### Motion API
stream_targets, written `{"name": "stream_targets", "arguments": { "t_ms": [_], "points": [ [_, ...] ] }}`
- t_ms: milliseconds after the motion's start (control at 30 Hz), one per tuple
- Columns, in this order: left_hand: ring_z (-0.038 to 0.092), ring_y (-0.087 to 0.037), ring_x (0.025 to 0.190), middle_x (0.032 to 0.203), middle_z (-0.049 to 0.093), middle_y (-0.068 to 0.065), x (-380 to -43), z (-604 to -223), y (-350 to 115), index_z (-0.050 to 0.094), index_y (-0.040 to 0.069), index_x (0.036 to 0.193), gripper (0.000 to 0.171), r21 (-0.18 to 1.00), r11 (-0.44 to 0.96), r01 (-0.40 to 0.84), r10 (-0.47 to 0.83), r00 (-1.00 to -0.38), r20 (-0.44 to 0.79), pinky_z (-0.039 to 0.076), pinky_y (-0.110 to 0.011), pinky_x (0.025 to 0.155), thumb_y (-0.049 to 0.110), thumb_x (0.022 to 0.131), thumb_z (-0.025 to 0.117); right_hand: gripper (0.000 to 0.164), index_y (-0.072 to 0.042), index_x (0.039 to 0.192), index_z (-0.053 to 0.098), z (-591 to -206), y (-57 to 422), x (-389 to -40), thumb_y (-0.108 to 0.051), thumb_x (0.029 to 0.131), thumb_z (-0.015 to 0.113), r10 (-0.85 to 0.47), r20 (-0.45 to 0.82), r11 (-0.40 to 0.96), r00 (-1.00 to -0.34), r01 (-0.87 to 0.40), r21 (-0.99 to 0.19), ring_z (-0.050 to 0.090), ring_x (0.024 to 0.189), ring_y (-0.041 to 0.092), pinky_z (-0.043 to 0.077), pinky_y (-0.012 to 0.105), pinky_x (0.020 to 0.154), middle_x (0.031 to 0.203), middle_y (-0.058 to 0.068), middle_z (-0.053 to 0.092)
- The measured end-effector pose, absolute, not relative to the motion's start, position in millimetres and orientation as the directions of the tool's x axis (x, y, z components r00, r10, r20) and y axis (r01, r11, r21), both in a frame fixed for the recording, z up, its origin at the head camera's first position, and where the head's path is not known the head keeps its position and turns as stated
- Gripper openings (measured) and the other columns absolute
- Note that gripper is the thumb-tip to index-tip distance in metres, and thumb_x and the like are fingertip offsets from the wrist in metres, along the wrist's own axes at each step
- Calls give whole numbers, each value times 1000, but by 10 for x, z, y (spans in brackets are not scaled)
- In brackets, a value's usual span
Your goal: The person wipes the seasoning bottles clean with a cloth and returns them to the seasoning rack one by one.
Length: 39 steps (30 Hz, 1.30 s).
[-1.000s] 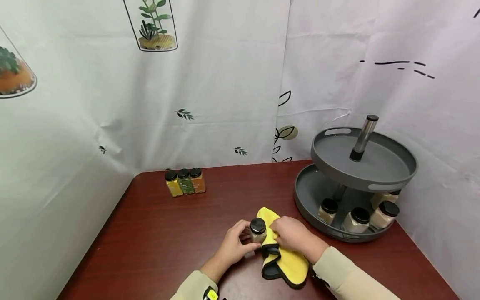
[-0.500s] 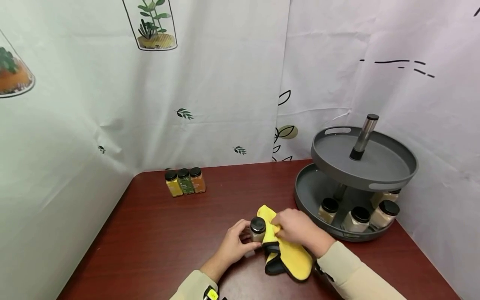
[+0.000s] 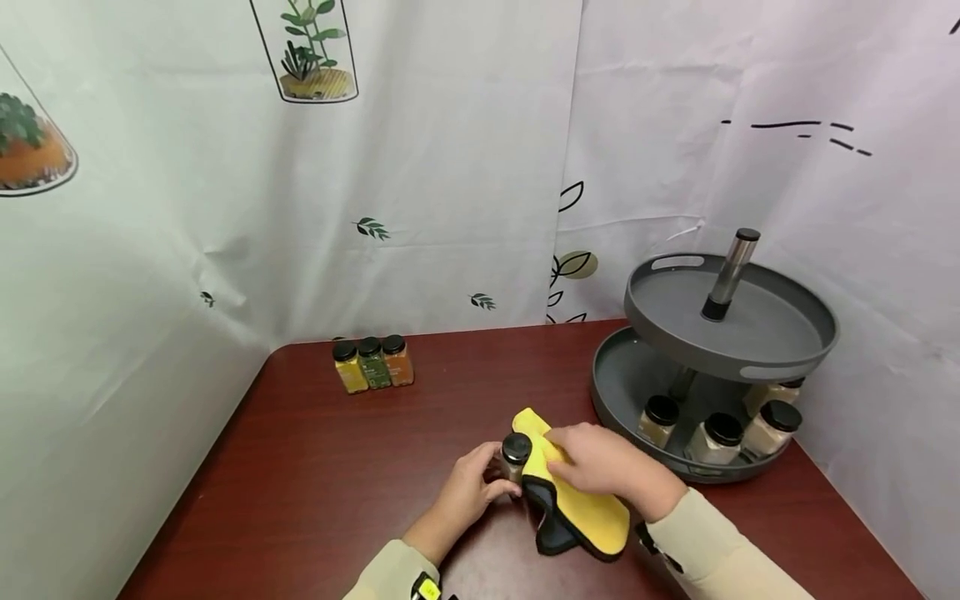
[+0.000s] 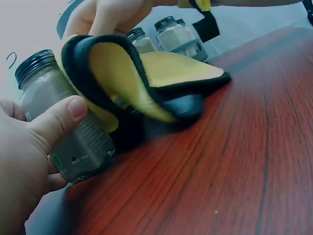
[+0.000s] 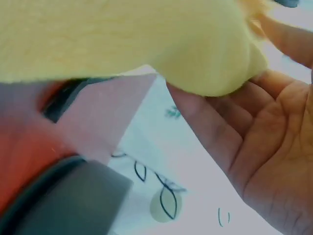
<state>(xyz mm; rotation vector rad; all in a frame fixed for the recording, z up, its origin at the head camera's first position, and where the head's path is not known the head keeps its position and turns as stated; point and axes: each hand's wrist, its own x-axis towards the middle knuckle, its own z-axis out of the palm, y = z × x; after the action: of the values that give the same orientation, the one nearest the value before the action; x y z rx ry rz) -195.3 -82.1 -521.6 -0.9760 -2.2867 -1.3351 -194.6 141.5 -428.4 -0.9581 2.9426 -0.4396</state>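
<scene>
Left hand (image 3: pixel 467 493) holding one jar (image 3: pixel 516 450), right hand (image 3: pixel 602 460) one cloth (image 3: pixel 588 512), seven bottles (image 3: pixel 375 369)

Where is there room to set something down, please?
The table is bare left of the left hand and between the spice jars and yellow cloth; likewise the upper tray. Pale jars crowd the front of the lower tray.

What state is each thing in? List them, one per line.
Held jar, lid on, gripped by left hand
Yellow cloth, edge curled, held by right hand
Three back jars, capped, side by side
Tray jars, capped, on lower tier
Two-tier stand, upright
</scene>
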Motion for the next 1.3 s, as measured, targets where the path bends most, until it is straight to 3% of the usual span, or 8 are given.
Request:
{"name": "stream_targets", "arguments": {
  "t_ms": [133, 367, 533, 633, 833, 1067, 1300],
  "points": [
    [62, -6, 76, 89, 61, 1, -1965, -5225, -855, 57, 10, 102, 45, 621, 343, 704, 395, -708, 585, 50, -16, 64, 27, 65, 76, 26, -23, 63, 46, -4419, 1354, -1897, -31, 82, 63, -616, 77, 755, -784, -615, -229, 38, 48, 5, 34, 24, 45, 55, -11, 39],
    [61, -5, 75, 106, 64, -1, -1980, -5219, -882, 59, 13, 92, 28, 539, 349, 766, 402, -642, 652, 48, -14, 61, 23, 71, 75, 35, -22, 57, 43, -4392, 1360, -1898, -33, 78, 69, -547, 206, 816, -811, -572, -82, 40, 47, 10, 35, 29, 44, 54, -8, 40],
    [59, -4, 68, 94, 65, 0, -1961, -5235, -896, 54, 12, 90, 28, 644, 331, 690, 395, -721, 570, 48, -17, 57, 23, 74, 75, 31, -20, 60, 48, -4464, 1331, -1869, -33, 79, 67, -627, 155, 772, -763, -636, -6, 43, 48, 12, 36, 31, 43, 57, -6, 44],
    [60, -5, 73, 95, 64, 1, -1954, -5237, -896, 52, 14, 96, 33, 701, 319, 638, 398, -761, 512, 50, -21, 62, 24, 75, 74, 33, -21, 59, 45, -4415, 1333, -1858, -33, 80, 66, -602, 154, 788, -784, -614, -43, 40, 47, 10, 35, 29, 44, 55, -7, 41],
    [57, -11, 98, 106, 59, 4, -1983, -5196, -861, 45, 15, 128, 58, 681, 325, 657, 434, -743, 510, 48, -31, 83, 27, 78, 72, 28, -19, 61, 47, -4457, 1299, -1850, -28, 81, 64, -609, 140, 787, -781, -617, -21, 41, 47, 12, 37, 31, 44, 55, -5, 42],
    [54, -9, 99, 111, 52, 3, -1963, -5159, -880, 44, 17, 133, 56, 632, 382, 675, 460, -732, 504, 47, -29, 83, 28, 83, 67, 29, -19, 61, 46, -4396, 1252, -1868, -28, 83, 63, -590, 128, 797, -797, -601, -67, 40, 47, 12, 35, 30, 45, 54, -6, 39],
    [41, -16, 123, 138, 39, -4, -1924, -5158, -869, 20, 18, 146, 62, 558, 478, 679, 542, -727, 421, 37, -37, 98, 24, 93, 53, 22, -19, 69, 51, -4431, 1298, -1865, -29, 85, 61, -576, 62, 809, -815, -579, -102, 48, 55, 12, 40, 31, 49, 61, -5, 47]
  ]
}}
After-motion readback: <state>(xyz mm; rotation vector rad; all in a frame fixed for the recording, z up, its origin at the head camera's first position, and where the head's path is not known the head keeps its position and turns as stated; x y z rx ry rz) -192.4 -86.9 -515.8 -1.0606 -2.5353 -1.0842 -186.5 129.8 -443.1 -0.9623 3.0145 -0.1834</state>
